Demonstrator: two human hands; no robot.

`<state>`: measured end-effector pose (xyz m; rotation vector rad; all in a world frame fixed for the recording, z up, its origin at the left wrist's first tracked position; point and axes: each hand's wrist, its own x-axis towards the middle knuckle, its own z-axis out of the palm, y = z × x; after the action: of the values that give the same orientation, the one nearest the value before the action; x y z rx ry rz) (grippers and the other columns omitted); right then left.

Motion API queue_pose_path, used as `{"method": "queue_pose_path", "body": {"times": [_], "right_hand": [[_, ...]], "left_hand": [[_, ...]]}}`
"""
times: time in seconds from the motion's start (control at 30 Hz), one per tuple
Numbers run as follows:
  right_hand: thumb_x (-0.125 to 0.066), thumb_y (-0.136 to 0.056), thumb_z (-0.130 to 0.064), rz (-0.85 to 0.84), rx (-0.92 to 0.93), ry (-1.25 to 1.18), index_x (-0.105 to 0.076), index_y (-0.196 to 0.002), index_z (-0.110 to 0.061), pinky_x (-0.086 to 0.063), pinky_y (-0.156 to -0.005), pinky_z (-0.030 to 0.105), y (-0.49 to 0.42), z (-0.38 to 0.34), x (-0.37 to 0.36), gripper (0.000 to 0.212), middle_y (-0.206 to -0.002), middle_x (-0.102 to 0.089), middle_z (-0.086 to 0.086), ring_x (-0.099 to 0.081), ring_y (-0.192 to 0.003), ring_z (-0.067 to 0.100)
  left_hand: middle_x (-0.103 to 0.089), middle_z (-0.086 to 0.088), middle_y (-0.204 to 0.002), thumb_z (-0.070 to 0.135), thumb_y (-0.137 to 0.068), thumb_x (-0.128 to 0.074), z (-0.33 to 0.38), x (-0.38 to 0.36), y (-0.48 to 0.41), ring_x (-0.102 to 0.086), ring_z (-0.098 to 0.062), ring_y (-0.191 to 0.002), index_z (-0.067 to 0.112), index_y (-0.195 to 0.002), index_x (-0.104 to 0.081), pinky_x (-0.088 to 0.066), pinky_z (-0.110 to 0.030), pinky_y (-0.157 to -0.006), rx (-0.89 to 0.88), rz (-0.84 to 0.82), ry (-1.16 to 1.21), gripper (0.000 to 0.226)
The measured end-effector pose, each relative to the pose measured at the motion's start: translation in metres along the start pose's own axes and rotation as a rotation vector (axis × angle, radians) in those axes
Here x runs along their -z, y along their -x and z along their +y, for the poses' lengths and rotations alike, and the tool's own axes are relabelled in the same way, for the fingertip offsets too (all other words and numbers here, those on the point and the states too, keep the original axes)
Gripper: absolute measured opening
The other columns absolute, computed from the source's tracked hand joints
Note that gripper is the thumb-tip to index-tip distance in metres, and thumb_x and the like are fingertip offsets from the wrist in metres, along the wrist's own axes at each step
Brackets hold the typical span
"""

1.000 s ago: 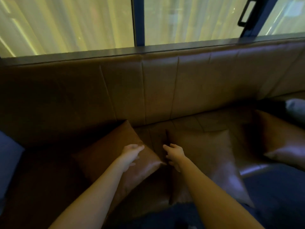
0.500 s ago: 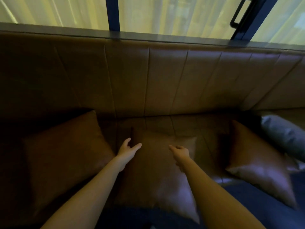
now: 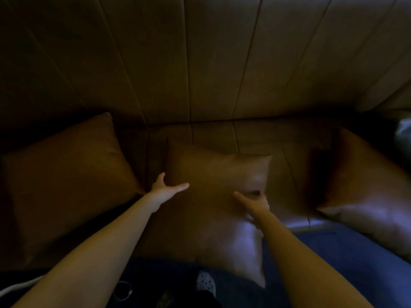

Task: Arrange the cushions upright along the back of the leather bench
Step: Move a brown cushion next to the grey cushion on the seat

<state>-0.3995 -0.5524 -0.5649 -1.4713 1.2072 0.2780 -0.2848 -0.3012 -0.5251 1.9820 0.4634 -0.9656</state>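
A brown leather cushion [image 3: 213, 174] lies flat on the seat of the leather bench [image 3: 251, 134], its near corner hanging over the front edge. My left hand [image 3: 165, 188] rests at the cushion's left edge, fingers spread, thumb across its top. My right hand [image 3: 255, 202] presses on its right edge with fingers curled over the side, denting the leather. A second brown cushion [image 3: 66, 181] lies on the left and a third [image 3: 364, 194] on the right, both flat. The padded backrest [image 3: 200, 58] rises behind them.
A pale grey cushion [image 3: 403, 132] peeks in at the far right edge. Dark blue floor [image 3: 322, 245] runs in front of the bench. A white patterned shoe [image 3: 206, 283] shows at the bottom centre, and a pale cord [image 3: 20, 285] lies at the lower left.
The view has tipped downward and closer, so the window is out of sight. Both hands have spread apart to the middle cushion's left and right edges, and the right fingers have curled onto it.
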Motion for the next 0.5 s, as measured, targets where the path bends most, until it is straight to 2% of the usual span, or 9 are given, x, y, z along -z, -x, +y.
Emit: {"method": "queue_pose_path", "body": {"times": [0.1, 0.23, 0.37, 0.5], "right_hand": [[-0.090, -0.015, -0.066, -0.015, -0.013, -0.033, -0.027, -0.148, -0.023, -0.049, -0.098, 0.059, -0.035, 0.025, 0.006, 0.154, -0.148, -0.042, 0.012, -0.049, -0.129, 0.039], [-0.093, -0.022, -0.062, -0.044, 0.015, -0.043, -0.024, -0.150, -0.024, -0.050, -0.100, 0.054, -0.017, 0.016, 0.011, 0.150, -0.144, -0.048, 0.010, -0.053, -0.127, 0.035], [-0.093, -0.032, -0.057, -0.031, 0.048, -0.026, -0.031, -0.148, -0.023, -0.048, -0.104, 0.050, 0.000, 0.009, 0.013, 0.136, -0.138, -0.054, 0.007, -0.055, -0.124, 0.031], [-0.093, -0.045, -0.047, 0.008, 0.060, -0.017, -0.032, -0.148, -0.020, -0.046, -0.105, 0.049, 0.008, 0.003, 0.013, 0.123, -0.140, -0.052, 0.008, -0.052, -0.127, 0.031]], "left_hand": [[-0.011, -0.007, -0.162, 0.057, -0.058, -0.082, -0.002, -0.005, -0.017, -0.013, -0.036, -0.147, 0.030, -0.153, -0.007, -0.022, -0.057, -0.114, 0.057, 0.056, -0.127, 0.124], [-0.014, -0.008, -0.161, 0.061, -0.032, -0.087, -0.009, -0.009, -0.031, -0.015, -0.037, -0.146, 0.027, -0.154, -0.005, -0.023, -0.058, -0.114, 0.100, 0.077, -0.082, 0.150], [-0.019, -0.008, -0.157, 0.051, -0.049, -0.089, -0.016, -0.019, -0.031, -0.017, -0.036, -0.144, 0.022, -0.153, -0.015, -0.026, -0.057, -0.112, 0.053, 0.195, -0.063, 0.131], [-0.022, -0.008, -0.156, 0.047, -0.050, -0.089, -0.011, -0.019, -0.028, -0.018, -0.035, -0.144, 0.020, -0.152, -0.018, -0.026, -0.057, -0.112, 0.029, 0.204, -0.026, 0.127]]}}
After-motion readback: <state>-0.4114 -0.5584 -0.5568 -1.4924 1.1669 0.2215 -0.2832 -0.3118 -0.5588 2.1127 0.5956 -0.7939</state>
